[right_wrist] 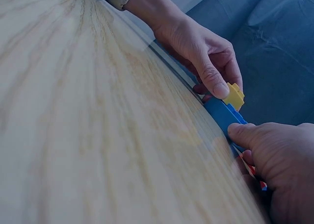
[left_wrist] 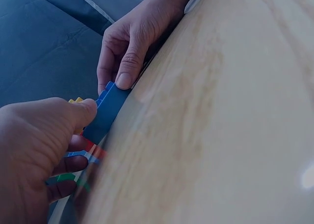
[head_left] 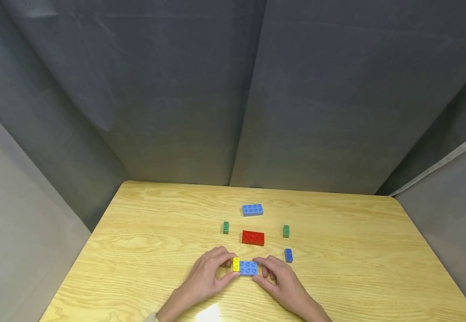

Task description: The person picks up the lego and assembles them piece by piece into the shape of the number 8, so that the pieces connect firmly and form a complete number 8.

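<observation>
A small yellow brick (head_left: 236, 264) sits on the left end of a blue eight-stud-sized brick (head_left: 248, 268) near the front of the table. My left hand (head_left: 206, 275) pinches the yellow brick between thumb and fingers, its thumb close to the seam with the blue one. At the other end, my right hand (head_left: 283, 281) holds the blue brick, thumb on the near side and fingers on the far side. In the right wrist view the yellow brick (right_wrist: 234, 96) stands higher than the blue brick (right_wrist: 223, 115). Whether it is fully pressed down, I cannot tell.
Beyond the hands lie a red brick (head_left: 253, 238) and another long blue brick (head_left: 252, 209). A green brick (head_left: 226, 227) is to the left, a second green brick (head_left: 286, 231) and a small blue brick (head_left: 288, 255) to the right. Grey curtains (head_left: 176, 98) surround the wooden table (head_left: 357, 259).
</observation>
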The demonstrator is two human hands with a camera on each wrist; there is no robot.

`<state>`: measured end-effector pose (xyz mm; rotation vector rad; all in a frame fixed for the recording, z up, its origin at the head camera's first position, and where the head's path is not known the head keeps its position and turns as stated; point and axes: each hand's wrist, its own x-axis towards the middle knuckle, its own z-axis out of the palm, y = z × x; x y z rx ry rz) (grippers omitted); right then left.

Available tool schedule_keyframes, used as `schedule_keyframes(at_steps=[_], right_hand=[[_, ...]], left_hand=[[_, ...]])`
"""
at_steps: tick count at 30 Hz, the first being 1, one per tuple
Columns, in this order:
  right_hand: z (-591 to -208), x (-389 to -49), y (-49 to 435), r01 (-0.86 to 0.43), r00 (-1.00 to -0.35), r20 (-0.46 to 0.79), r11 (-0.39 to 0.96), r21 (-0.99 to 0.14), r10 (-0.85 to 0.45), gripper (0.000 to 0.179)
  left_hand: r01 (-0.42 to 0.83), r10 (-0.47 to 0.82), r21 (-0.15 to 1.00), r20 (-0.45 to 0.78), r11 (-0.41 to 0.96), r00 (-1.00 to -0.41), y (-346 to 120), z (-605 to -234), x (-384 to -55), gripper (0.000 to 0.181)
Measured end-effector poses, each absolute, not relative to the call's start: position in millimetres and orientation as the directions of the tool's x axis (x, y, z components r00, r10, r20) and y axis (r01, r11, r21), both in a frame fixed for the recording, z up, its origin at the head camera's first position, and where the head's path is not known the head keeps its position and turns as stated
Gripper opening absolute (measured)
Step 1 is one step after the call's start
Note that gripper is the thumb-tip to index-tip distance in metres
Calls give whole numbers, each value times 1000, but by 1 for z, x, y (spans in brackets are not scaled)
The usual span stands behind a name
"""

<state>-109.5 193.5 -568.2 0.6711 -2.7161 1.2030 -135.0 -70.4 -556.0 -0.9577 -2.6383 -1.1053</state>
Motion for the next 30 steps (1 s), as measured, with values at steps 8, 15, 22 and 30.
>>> schedule_keyframes(at_steps=[8, 15, 22, 30], right_hand=[[-567, -109, 194, -416, -904, 247, 590, -692, -348, 38], [-567, -109, 194, -429, -897, 258, 575, -696, -357, 38], [-566, -110, 194, -414, -904, 245, 572, -708, -350, 39], [-550, -109, 198, -360, -911, 145, 574, -735, -387, 41]], left_hand=[[572, 501, 670, 329, 473, -800, -71, -561, -138, 38], [491, 483, 765, 271, 417, -833, -73, -570, -141, 40], [502, 480, 748, 280, 434, -831, -73, -569, -141, 40], [510, 485, 720, 271, 470, -831, -74, -569, -140, 41]])
